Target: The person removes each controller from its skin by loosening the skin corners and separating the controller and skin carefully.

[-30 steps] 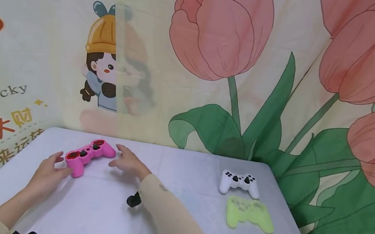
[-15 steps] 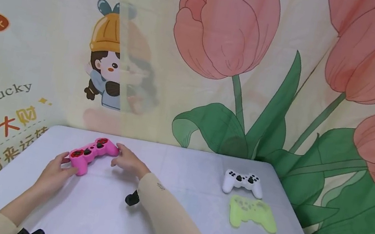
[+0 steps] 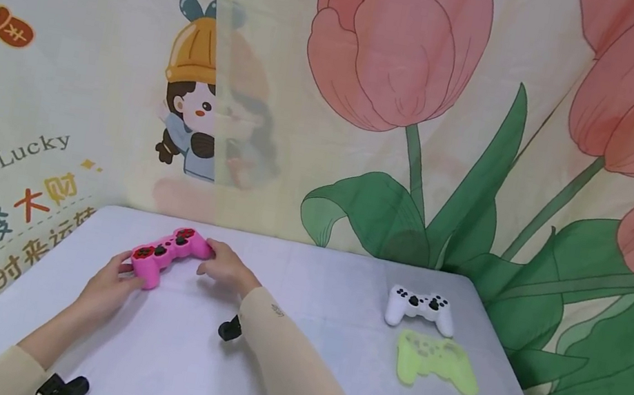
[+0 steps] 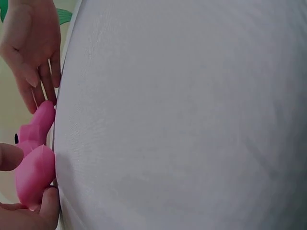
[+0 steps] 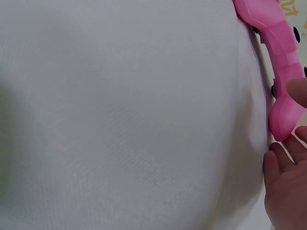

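A pink game controller point(image 3: 167, 254), with red around its black sticks and buttons, sits at the table's back left. My left hand point(image 3: 109, 288) holds its left grip; in the left wrist view the thumb point(image 4: 9, 157) and a finger point(image 4: 49, 206) are on either side of the pink grip point(image 4: 36, 175). My right hand point(image 3: 229, 268) is at the other end with fairly straight fingers. Its fingertips point(image 5: 283, 143) meet the tip of the right grip, while the thumb point(image 5: 297, 91) overlaps the controller in the right wrist view.
At the back right of the white-covered table point(image 3: 304, 349) stands a white game controller point(image 3: 421, 308). Just in front of it lies a pale green, controller-shaped silicone cover point(image 3: 437, 362). A printed cloth with tulips point(image 3: 401, 51) hangs behind the table.
Both hands have closed in on the pink controller's ends: the left now grips it and the right fingertips reach it. The whole head view has shifted slightly.
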The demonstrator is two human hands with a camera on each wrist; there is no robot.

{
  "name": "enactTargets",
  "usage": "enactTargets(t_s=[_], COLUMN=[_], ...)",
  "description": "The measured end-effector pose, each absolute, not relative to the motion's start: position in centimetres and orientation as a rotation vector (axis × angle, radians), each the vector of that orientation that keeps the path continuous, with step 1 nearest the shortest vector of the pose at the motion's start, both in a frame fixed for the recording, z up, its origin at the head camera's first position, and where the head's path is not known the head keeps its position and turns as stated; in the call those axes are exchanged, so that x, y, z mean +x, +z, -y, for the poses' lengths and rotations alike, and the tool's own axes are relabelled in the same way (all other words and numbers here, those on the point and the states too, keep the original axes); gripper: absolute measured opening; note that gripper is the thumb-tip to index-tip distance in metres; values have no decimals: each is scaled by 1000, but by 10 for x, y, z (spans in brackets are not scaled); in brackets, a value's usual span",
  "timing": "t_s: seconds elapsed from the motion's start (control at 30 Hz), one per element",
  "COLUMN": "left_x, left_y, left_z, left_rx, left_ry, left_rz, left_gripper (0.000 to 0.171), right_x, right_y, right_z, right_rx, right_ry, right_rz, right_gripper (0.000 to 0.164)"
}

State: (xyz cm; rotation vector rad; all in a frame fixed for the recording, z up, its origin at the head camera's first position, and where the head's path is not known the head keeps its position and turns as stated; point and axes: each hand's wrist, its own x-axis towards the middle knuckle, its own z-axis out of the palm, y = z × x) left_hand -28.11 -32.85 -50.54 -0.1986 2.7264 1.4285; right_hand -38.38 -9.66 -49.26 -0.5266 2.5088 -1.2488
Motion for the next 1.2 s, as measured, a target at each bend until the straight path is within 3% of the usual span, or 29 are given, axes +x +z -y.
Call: enactTargets(t_s=[0.57, 1.2], left_x=[-290, -289], left_y=[-500, -495], left_z=[321, 289], left_rx=[-222, -127], left_ry=[1411, 1472], left_rz=[-2742, -2766], left_gripper=[83, 73], right_x=[-398, -368], right_y=[-502, -478], right_z=[97, 41], right_rx=[-404, -552], right_ry=[-1319, -1473], right_rz=[-2551, -2445], right_gripper=[77, 68])
